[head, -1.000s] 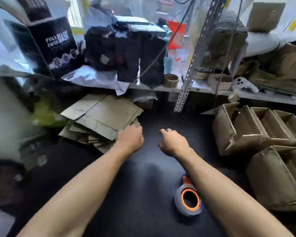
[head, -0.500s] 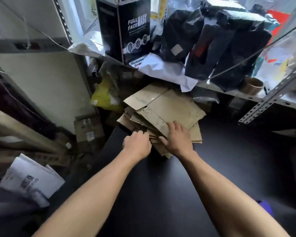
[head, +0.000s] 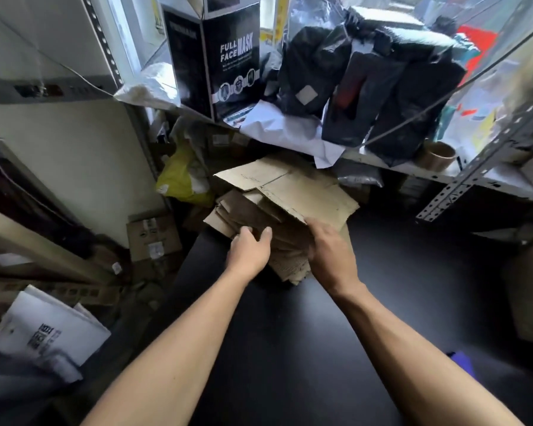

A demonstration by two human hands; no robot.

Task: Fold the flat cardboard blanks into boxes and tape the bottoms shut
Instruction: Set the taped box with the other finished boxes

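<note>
A stack of flat brown cardboard blanks [head: 253, 215] lies at the far end of the black table [head: 290, 333], under a shelf. The top blank [head: 308, 192] is tilted, its near edge raised off the stack. My right hand [head: 330, 256] grips that near edge, with the fingers hidden beneath it. My left hand [head: 250, 250] is at the stack's near left side, thumb apart from the fingers, touching the lower blanks and holding nothing.
The shelf above carries a black "Full Face Mask" box [head: 228, 63], black bags [head: 366, 87] and a brown tape core [head: 439, 155]. A slotted metal upright [head: 474, 176] stands right. A yellow bag [head: 182, 179], a small carton [head: 153, 238] and white papers [head: 43, 330] lie left.
The view swung left from the folded boxes and tape roll to the blank stack. Both hands reached the stack, and my right hand has lifted the top blank's near edge.
</note>
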